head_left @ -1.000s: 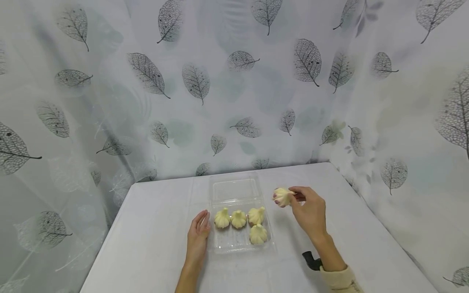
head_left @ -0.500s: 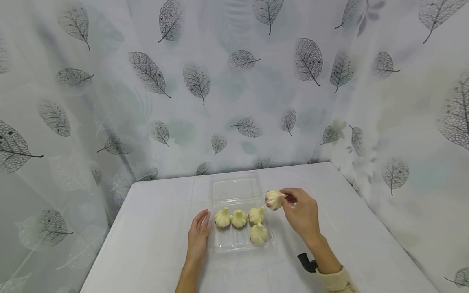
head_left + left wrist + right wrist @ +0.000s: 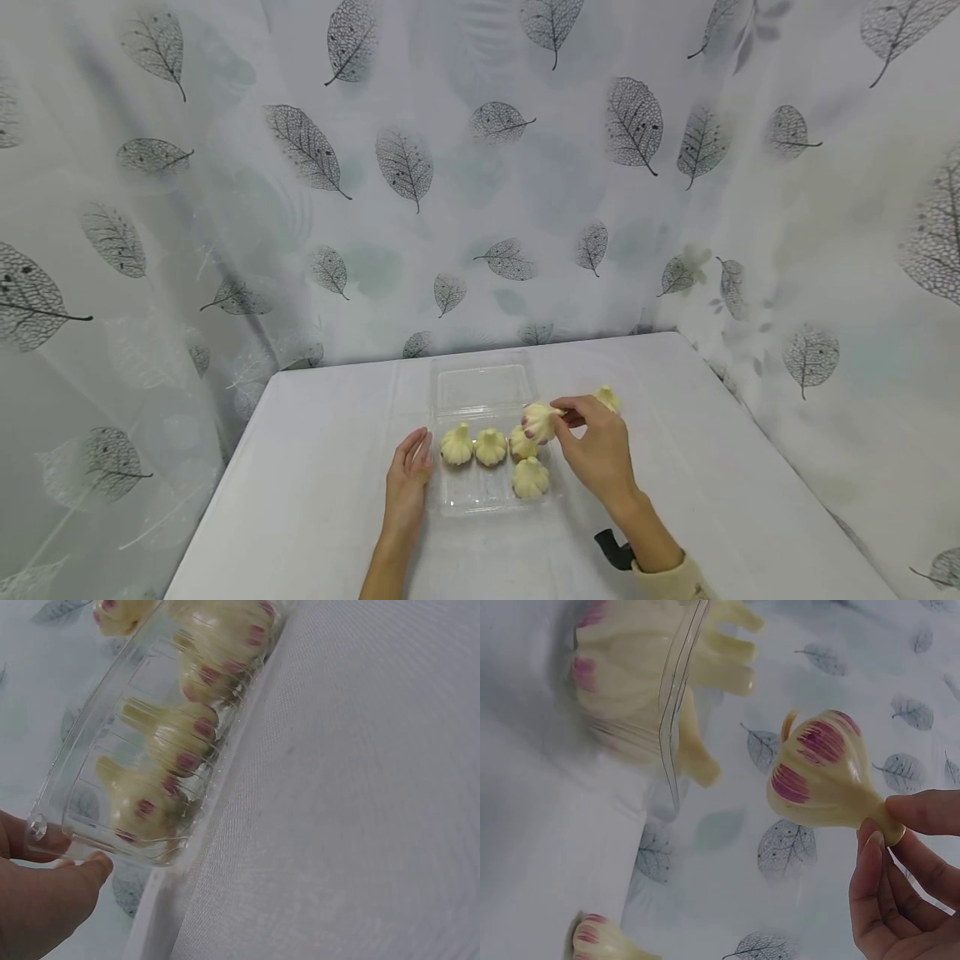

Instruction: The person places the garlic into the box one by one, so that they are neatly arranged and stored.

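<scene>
My right hand (image 3: 600,446) pinches a garlic bulb (image 3: 821,772) by its stem, thumb against fingertips. The bulb is cream with purple streaks and hangs over the right side of a clear plastic clamshell box (image 3: 472,502). Inside the box are several more bulbs: a left one (image 3: 456,447), a middle one (image 3: 491,448), a right one (image 3: 522,446) partly behind the held bulb, and a front right one (image 3: 530,478). My left hand (image 3: 408,483) rests against the box's left side, its fingers (image 3: 37,838) and thumb at the near corner of the wall.
Another garlic bulb (image 3: 607,398) lies on the white table (image 3: 300,492), partly behind my right hand. The box's open lid (image 3: 483,385) lies flat toward the back. A leaf-printed curtain (image 3: 480,200) surrounds the table. A black strap-like piece (image 3: 613,550) hangs at my right wrist.
My right hand has moved left with the garlic bulb, from beside the box to over its right side. The loose bulb behind that hand has come into view. My left hand stays put.
</scene>
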The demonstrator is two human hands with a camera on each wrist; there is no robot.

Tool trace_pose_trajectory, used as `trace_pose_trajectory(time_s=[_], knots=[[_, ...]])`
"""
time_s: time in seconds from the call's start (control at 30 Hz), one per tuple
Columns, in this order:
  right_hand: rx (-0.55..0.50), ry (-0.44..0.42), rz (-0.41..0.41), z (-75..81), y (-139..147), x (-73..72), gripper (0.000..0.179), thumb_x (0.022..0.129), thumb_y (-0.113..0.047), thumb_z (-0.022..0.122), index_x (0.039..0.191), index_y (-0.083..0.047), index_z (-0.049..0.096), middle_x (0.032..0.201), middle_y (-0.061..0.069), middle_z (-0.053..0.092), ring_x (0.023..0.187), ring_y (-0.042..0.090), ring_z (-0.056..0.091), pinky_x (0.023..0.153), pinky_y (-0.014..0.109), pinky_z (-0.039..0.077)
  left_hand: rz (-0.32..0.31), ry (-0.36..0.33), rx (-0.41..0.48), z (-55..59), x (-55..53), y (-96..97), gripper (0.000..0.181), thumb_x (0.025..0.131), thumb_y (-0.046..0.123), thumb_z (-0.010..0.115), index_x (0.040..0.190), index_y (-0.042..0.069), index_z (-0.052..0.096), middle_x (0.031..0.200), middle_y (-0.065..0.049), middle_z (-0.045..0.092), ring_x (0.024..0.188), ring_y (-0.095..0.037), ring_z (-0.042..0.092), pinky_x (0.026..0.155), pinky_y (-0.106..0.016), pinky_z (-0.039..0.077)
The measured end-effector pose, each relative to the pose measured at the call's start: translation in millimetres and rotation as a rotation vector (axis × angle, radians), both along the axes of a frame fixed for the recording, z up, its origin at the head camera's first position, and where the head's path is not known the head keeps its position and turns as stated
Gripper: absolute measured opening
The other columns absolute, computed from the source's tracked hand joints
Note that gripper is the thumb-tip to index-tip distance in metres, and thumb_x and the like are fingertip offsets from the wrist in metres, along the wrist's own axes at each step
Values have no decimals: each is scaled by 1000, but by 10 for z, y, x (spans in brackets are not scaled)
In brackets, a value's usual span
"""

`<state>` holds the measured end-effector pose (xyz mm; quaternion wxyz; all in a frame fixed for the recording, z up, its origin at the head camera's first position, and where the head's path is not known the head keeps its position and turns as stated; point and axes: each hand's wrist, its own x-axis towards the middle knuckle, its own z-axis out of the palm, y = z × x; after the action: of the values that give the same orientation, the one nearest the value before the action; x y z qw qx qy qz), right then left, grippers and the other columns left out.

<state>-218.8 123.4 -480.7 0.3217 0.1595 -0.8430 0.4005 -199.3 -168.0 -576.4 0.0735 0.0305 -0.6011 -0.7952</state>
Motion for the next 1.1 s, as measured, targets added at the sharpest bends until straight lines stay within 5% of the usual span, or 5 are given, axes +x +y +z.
trace_pose_trajectory(time_s=[1.1], knots=[[7, -31, 127, -157, -369, 131, 24, 80, 3, 87, 100, -8, 77, 92, -1, 73, 76, 10, 68, 67, 28, 63, -2, -12, -28, 20, 23, 0, 52, 108, -4, 45, 158, 2, 32, 168, -17, 28, 157, -29, 26, 121, -25, 35]])
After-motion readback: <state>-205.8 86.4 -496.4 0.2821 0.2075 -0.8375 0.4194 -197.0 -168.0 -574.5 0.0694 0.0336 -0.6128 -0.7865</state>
